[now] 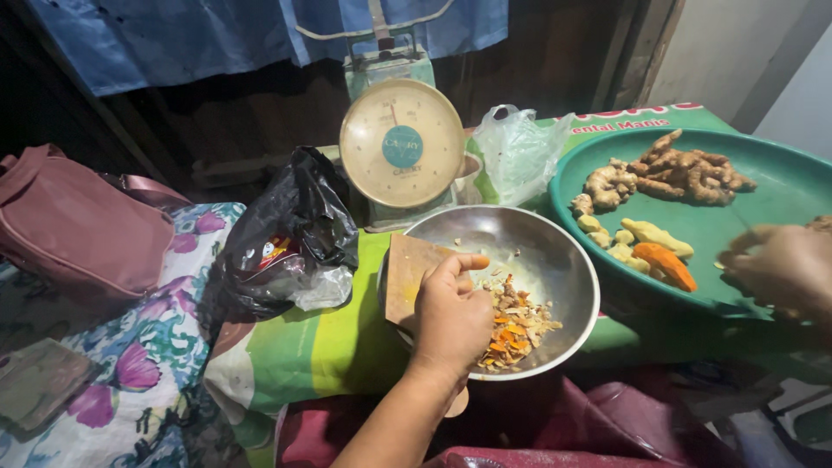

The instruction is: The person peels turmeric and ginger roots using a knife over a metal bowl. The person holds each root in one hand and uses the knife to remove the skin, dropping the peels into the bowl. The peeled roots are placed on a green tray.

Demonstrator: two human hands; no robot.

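Observation:
My left hand (451, 314) grips a small wooden board (407, 276) tilted over the rim of a steel bowl (568, 251). In the bowl lies a heap of chopped orange and brown root pieces (513, 328), just right of that hand. My right hand (778, 270) hovers blurred over the near right edge of a large green tray (780, 186); I cannot tell whether it holds anything. On the tray lie whole knobbly roots (680, 172) at the back and peeled yellow and orange roots (646, 247) toward the bowl.
A dial kitchen scale (400, 143) stands behind the bowl. A black plastic bag (290, 234) lies left of it, a clear plastic bag (518, 152) to the right. A pink handbag (82, 225) sits far left on a floral cloth (147, 364).

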